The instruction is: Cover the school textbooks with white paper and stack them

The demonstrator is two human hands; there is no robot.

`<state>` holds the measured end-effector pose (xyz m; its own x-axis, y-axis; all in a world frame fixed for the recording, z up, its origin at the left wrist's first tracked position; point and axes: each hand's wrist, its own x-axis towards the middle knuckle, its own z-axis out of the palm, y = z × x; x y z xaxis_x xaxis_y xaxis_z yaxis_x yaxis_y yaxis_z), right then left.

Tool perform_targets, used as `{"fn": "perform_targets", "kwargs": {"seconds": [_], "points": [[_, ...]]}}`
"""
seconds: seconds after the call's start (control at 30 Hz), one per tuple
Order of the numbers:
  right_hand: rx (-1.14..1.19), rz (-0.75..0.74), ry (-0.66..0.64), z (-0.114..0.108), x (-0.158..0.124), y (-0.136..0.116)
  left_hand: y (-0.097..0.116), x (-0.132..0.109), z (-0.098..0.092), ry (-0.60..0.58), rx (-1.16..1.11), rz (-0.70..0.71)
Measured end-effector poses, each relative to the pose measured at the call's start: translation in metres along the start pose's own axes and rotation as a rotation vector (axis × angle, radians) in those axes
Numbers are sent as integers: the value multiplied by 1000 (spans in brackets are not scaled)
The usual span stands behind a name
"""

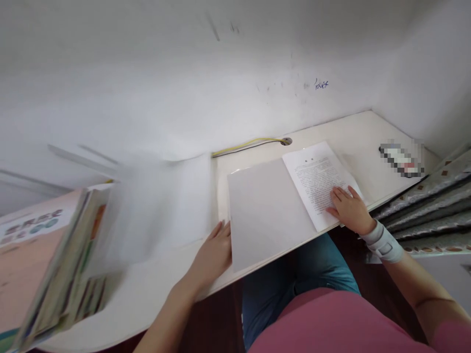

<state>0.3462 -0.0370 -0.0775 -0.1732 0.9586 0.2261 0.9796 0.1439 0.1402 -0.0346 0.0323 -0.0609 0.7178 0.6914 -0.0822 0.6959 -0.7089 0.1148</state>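
An open clear folder (pixel 265 211) lies on the white desk (pixel 154 289), with a printed sheet (pixel 316 176) of small text on its right half. My left hand (pixel 213 255) rests flat at the folder's left edge, fingers stretched out and touching it. The fingers of my right hand (pixel 349 208) lie flat on the lower right of the printed sheet, pressing it down. A white band is wrapped around my right wrist.
A stack of books (pixel 62 274) leans at the desk's left end. A yellow cable (pixel 246 144) runs along the wall to a hole in the desk. A blurred small object (pixel 403 158) lies at the far right. Patterned fabric (pixel 430 206) borders the right side.
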Motion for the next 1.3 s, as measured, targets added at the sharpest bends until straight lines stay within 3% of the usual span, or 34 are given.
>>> {"fn": "perform_targets", "kwargs": {"seconds": [0.13, 0.33, 0.77, 0.97, 1.17, 1.3], "points": [[18, -66, -15, -4, 23, -10, -6, 4, -3, 60, 40, -32], [128, -193, -106, 8, 57, -29, -13, 4, 9, 59, 141, -42], [202, -67, -199, 16, 62, -24, -25, -4, 25, 169, 235, 2], [218, -113, -191, 22, 65, -12, -22, -5, 25, 163, 224, -57], [190, -139, -171, 17, 55, -7, -16, -2, 20, 138, 128, -158], [162, -125, -182, 10, 52, -15, -15, 5, 12, 156, -98, -238]]}}
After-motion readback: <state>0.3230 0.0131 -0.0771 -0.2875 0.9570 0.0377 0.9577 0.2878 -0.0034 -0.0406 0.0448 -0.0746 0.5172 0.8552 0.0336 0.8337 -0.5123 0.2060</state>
